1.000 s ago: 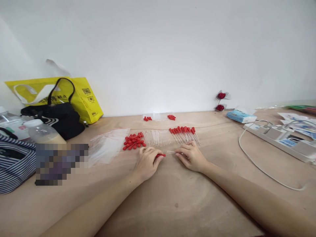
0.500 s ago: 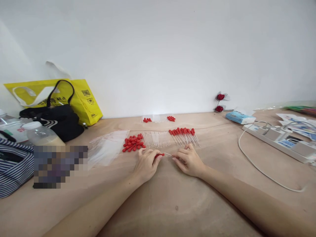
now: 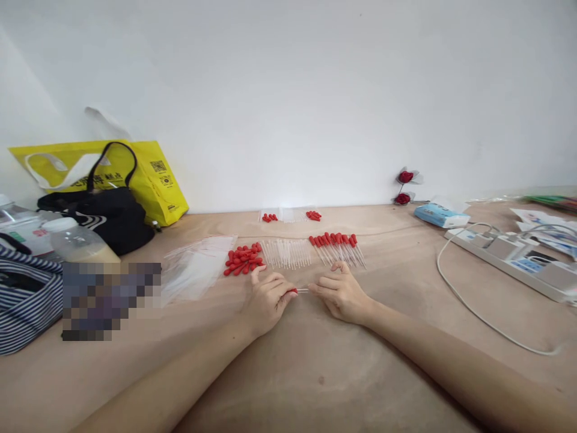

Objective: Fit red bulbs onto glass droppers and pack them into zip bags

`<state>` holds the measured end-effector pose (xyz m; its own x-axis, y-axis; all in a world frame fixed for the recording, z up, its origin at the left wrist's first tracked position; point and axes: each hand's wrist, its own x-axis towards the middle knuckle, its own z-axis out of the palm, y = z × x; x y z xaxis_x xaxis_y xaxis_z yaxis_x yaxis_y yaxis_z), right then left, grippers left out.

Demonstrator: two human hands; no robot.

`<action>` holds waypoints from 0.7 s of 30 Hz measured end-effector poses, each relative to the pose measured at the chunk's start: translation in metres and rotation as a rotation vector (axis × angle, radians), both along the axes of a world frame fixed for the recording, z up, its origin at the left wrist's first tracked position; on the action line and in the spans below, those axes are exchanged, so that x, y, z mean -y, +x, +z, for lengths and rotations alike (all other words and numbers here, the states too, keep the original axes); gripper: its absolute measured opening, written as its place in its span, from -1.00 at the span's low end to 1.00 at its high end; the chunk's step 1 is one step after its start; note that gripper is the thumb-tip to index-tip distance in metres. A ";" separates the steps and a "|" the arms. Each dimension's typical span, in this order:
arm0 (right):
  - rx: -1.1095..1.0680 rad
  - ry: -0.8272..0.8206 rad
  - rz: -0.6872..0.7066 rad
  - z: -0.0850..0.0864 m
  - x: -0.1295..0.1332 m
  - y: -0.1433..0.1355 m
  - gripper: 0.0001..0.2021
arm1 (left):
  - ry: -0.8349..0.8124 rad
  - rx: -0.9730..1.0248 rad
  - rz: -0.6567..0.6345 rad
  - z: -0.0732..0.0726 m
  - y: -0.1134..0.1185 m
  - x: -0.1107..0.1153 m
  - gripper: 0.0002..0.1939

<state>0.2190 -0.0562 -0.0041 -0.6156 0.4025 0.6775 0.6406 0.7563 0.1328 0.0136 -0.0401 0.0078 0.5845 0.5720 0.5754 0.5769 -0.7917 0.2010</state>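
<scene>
My left hand (image 3: 269, 302) is closed around a red rubber bulb (image 3: 294, 290), with only its end showing past the thumb. Between the fingers of my right hand (image 3: 343, 294) is a thin clear dropper tube (image 3: 303, 290), lying level and in line with the bulb. Its near end touches the bulb's mouth; whether it sits inside I cannot tell. Beyond my left hand lies a heap of red bulbs (image 3: 244, 260). A row of loose clear tubes (image 3: 285, 254) is beside it, and further right several droppers with red bulbs fitted (image 3: 338, 240) lie in a row.
Flat clear plastic bags (image 3: 198, 267) lie left of the bulbs. Bagged red bulbs (image 3: 314, 215) are near the wall. A power strip (image 3: 509, 264) with a white cable (image 3: 469, 313) stands right. A yellow bag (image 3: 164, 180), black bag (image 3: 121, 222) and bottle (image 3: 81, 240) crowd the left.
The tube has swung level and its end has come against the bulb. My hands have drawn slightly closer together, and less of the bulb shows.
</scene>
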 end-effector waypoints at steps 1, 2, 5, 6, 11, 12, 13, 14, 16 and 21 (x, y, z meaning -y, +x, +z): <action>0.006 0.017 0.004 0.000 0.000 0.000 -0.75 | 0.007 0.000 -0.007 0.000 0.000 0.000 -0.86; 0.008 0.028 0.006 0.000 0.000 0.000 -0.75 | 0.011 0.002 -0.011 0.000 0.000 0.001 -0.86; 0.008 0.048 -0.002 0.000 0.000 0.000 -0.74 | 0.015 0.004 -0.026 0.000 0.000 0.000 -0.87; 0.009 0.050 -0.003 -0.001 0.000 0.000 -0.74 | 0.015 0.002 -0.032 0.000 0.000 0.000 -0.86; 0.001 0.050 0.003 -0.001 0.000 -0.001 -0.74 | 0.004 -0.040 -0.067 -0.001 0.000 0.000 -0.86; -0.003 0.050 0.002 -0.001 0.000 -0.002 -0.74 | 0.002 -0.049 -0.074 -0.001 0.000 0.000 -0.86; -0.007 0.049 0.000 0.000 0.000 -0.002 -0.74 | 0.001 -0.055 -0.080 0.000 0.000 0.000 -0.86; -0.010 0.046 -0.001 0.000 0.000 -0.002 -0.74 | 0.002 -0.058 -0.085 0.000 0.001 0.000 -0.87; -0.018 0.043 -0.002 0.000 0.000 -0.003 -0.74 | 0.000 -0.064 -0.095 0.000 0.001 0.001 -0.87; -0.036 0.026 0.018 -0.001 -0.001 -0.004 -0.75 | 0.000 -0.071 -0.102 -0.002 0.002 -0.001 -0.86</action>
<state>0.2149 -0.0555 -0.0052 -0.5981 0.3732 0.7093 0.6314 0.7645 0.1301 0.0157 -0.0388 0.0062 0.6790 0.5075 0.5305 0.5064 -0.8469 0.1622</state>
